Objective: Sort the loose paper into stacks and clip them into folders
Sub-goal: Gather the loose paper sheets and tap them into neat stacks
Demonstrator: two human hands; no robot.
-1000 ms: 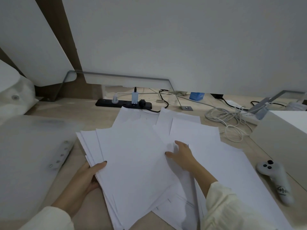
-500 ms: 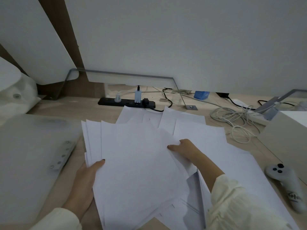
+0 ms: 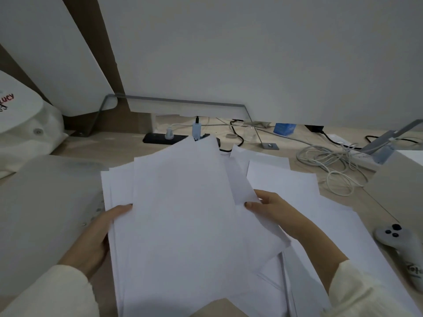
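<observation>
A fanned bundle of white paper sheets (image 3: 183,213) is lifted off the desk in front of me, its far edge tilted up. My left hand (image 3: 96,236) grips the bundle's left edge, thumb on top. At the right edge, my right hand (image 3: 272,209) pinches the sheets. More loose white sheets (image 3: 281,179) lie spread on the desk under and to the right of the bundle. A translucent folder (image 3: 45,202) with metal fasteners lies flat at the left.
A black power strip (image 3: 164,138) and tangled white cables (image 3: 332,163) lie at the back. A white handheld controller (image 3: 402,248) rests at the right edge. A grey box (image 3: 402,177) stands at the right, a white bag (image 3: 25,133) at far left.
Both hands have gathered the fanned sheets and raised them off the desk; the bundle's far edge now covers part of the power strip. My right hand moved from flat on paper to gripping the edge.
</observation>
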